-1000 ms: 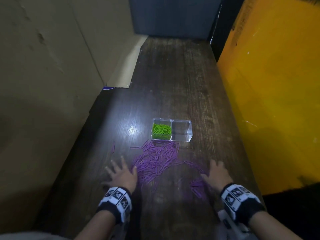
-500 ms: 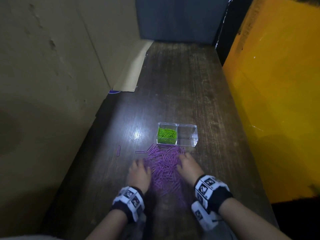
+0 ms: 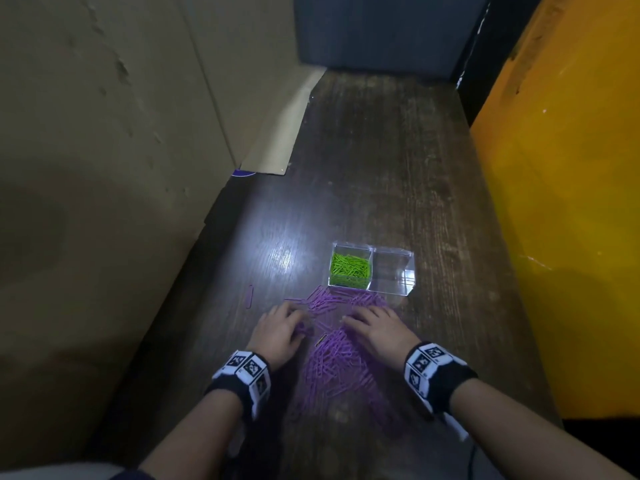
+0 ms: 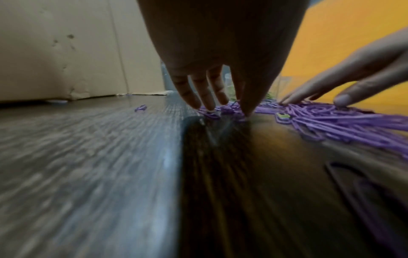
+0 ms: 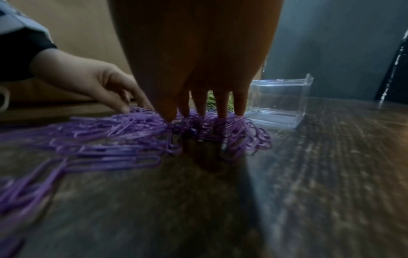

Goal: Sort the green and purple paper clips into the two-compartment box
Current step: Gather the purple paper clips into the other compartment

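A clear two-compartment box stands on the dark wooden table. Its left half holds green paper clips; its right half shows nothing inside. A pile of purple paper clips spreads from the box's near wall back toward me. My left hand lies palm down at the pile's left edge, fingertips touching clips. My right hand rests on the pile's right side, straight fingers pressing into the clips just before the box. One greenish clip lies between the hands.
A stray purple clip lies alone to the left. A cardboard wall lines the table's left side, and an orange panel lines the right. A dark panel closes the far end. Bare wood stretches beyond the box.
Both hands have swept inward and forward from wide apart, raking the scattered purple clips into one pile in front of the box. The camera view has shifted slightly.
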A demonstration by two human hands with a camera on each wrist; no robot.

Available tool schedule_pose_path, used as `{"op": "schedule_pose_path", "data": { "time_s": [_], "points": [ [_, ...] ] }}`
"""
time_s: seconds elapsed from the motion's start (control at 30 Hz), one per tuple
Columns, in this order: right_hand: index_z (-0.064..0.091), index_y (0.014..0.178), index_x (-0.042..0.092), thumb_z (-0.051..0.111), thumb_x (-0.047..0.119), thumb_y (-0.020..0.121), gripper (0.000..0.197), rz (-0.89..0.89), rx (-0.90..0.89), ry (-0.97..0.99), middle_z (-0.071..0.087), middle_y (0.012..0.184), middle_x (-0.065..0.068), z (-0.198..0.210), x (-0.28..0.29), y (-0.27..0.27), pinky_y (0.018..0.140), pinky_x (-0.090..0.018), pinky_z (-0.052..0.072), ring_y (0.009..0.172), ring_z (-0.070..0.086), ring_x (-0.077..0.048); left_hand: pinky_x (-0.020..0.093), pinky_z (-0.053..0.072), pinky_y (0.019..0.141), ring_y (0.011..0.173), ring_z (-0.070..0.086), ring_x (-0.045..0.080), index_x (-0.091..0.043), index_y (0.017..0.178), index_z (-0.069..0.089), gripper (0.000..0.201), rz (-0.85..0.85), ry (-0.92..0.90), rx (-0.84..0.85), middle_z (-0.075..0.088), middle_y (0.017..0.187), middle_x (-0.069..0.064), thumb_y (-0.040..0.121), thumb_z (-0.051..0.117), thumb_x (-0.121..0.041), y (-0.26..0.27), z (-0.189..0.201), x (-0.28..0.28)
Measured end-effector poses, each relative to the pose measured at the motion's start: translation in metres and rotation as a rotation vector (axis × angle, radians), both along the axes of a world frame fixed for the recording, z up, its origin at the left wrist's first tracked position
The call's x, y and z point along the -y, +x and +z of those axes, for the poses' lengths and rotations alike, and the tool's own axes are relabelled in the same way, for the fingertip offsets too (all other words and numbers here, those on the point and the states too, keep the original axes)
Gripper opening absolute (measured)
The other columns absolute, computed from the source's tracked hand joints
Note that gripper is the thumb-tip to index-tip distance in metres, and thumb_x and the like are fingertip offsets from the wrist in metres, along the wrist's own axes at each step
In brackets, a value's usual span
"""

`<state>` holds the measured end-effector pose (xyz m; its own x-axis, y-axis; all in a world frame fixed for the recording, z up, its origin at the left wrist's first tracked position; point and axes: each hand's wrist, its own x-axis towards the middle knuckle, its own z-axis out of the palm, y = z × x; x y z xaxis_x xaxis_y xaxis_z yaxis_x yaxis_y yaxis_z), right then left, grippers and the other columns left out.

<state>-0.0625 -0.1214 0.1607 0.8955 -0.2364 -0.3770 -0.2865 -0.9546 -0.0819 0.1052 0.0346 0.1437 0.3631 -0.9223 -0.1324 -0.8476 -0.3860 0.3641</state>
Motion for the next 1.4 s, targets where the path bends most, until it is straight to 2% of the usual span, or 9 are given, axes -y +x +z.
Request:
{"op": "schedule_pose_path", "data": {
  "time_s": [0.1,0.2,0.47,0.63,0.73,0.9,1.07,1.2,1.4],
  "points": [
    [0.054,0.128,0.025,0.026,0.029,0.090,0.047,0.147,0.092,0.004,0.057,0.122,-0.008,0.002,-0.008,0.012,0.094,-0.045,0.041,0.112,0.052,-0.032,0.033,0.035,0.093,0.115,0.047,0.027,-0.019,0.104,0.065,0.026,-0.097,0.027,0.030,0.054,0.117,0.005,0.085,0.058,-0.035,-0.009,0.004,0.006],
    [0.044,0.135,0.017,0.035,0.019,0.096,0.041,0.149,0.009,-0.007,0.042,0.138,-0.008,-0.001,-0.012,0.012,0.103,-0.040,0.027,0.127,0.036,-0.026,0.033,0.029,0.097,0.119,0.040,0.021,-0.023,0.112,0.062,0.033,-0.105,0.105,0.089,0.049,0.122,0.000,0.087,0.052,-0.042,-0.015,0.003,0.013],
    [0.052,0.129,0.021,0.039,0.019,0.094,0.038,0.144,-0.003,0.037,0.050,0.133,-0.011,0.002,-0.019,0.015,0.103,-0.042,0.033,0.125,0.042,-0.028,0.031,0.029,0.100,0.121,0.037,0.019,-0.025,0.113,0.057,0.035,-0.005,0.144,0.078,0.046,0.125,-0.003,0.085,0.054,-0.046,-0.022,-0.006,0.024],
    [0.071,0.084,0.037,0.036,0.042,0.072,0.038,0.055,0.001,0.015,0.070,0.087,0.012,0.000,-0.015,0.002,0.059,-0.022,0.053,0.073,0.066,-0.008,0.030,0.031,0.097,0.118,0.041,0.018,-0.026,0.101,0.065,0.022,0.012,0.113,0.002,0.053,0.116,-0.004,0.086,0.055,-0.038,-0.019,-0.007,0.028],
    [0.059,0.117,0.030,0.040,0.053,0.075,0.051,-0.017,0.024,0.033,0.064,0.114,0.006,0.003,-0.008,-0.011,0.079,-0.033,0.053,0.097,0.064,-0.015,0.029,0.034,0.094,0.116,0.046,0.018,-0.024,0.099,0.065,0.019,-0.028,0.095,-0.023,0.062,0.113,-0.004,0.088,0.053,-0.033,-0.011,-0.005,0.032],
    [0.023,0.145,0.026,0.044,0.050,0.089,0.064,-0.105,-0.066,0.060,0.020,0.154,-0.001,0.002,-0.005,-0.020,0.113,-0.043,0.020,0.141,0.019,-0.023,0.027,0.035,0.094,0.116,0.047,0.018,-0.022,0.106,0.059,0.025,-0.129,0.132,0.007,0.060,0.114,-0.002,0.086,0.057,-0.036,-0.003,-0.006,0.032],
    [0.052,0.113,0.030,0.038,0.056,0.075,0.048,-0.140,0.038,0.000,0.065,0.108,0.001,-0.001,-0.006,-0.018,0.079,-0.036,0.054,0.095,0.065,-0.019,0.028,0.036,0.093,0.116,0.049,0.020,-0.021,0.104,0.062,0.022,-0.161,0.129,0.078,0.061,0.114,0.000,0.088,0.052,-0.033,-0.006,-0.008,0.037],
    [0.058,0.109,0.042,0.033,0.067,0.073,0.050,-0.003,0.079,-0.032,0.064,0.115,0.009,-0.007,-0.010,-0.015,0.085,-0.035,0.054,0.102,0.062,-0.013,0.029,0.035,0.096,0.117,0.050,0.023,-0.018,0.108,0.060,0.024,-0.215,0.131,0.098,0.061,0.117,0.006,0.090,0.048,-0.029,-0.004,-0.007,0.041],
    [0.065,0.072,0.028,0.037,0.045,0.081,0.034,-0.117,0.242,-0.006,0.062,0.076,0.012,-0.004,-0.012,0.005,0.064,-0.021,0.050,0.075,0.059,-0.010,0.028,0.037,0.094,0.111,0.054,0.022,-0.016,0.103,0.062,0.019,-0.138,0.103,-0.083,0.063,0.112,0.005,0.090,0.052,-0.025,0.004,-0.014,0.037]
  ]
}}
